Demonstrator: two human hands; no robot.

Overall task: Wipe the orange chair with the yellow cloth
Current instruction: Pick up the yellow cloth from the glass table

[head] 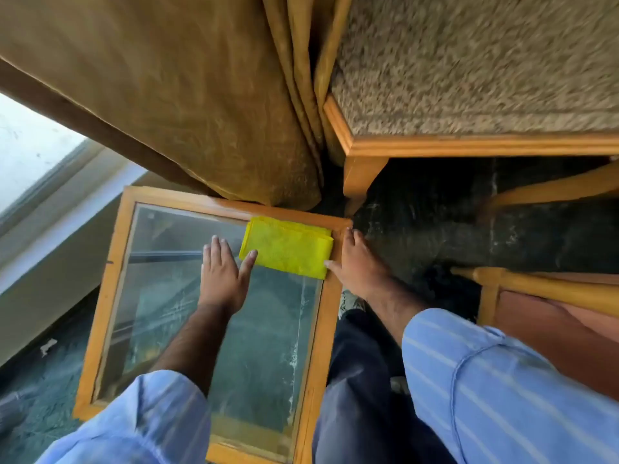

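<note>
A folded yellow cloth (288,247) lies flat on the far right corner of a glass-topped side table (110,276) with an orange wooden frame. My left hand (222,274) rests flat on the glass just left of the cloth, fingers spread, thumb touching the cloth's left edge. My right hand (356,262) sits at the table's right frame, thumb touching the cloth's right edge, fingers apart; neither hand grips it. An orange wooden chair (549,306) with a reddish seat stands at the right, only its armrest and seat edge showing.
A large wooden-framed seat with a speckled brown cushion (469,61) fills the top right. Golden-brown curtains (187,95) hang down to the table's far edge. A window (30,145) and sill lie at the left. The floor (435,229) is dark stone.
</note>
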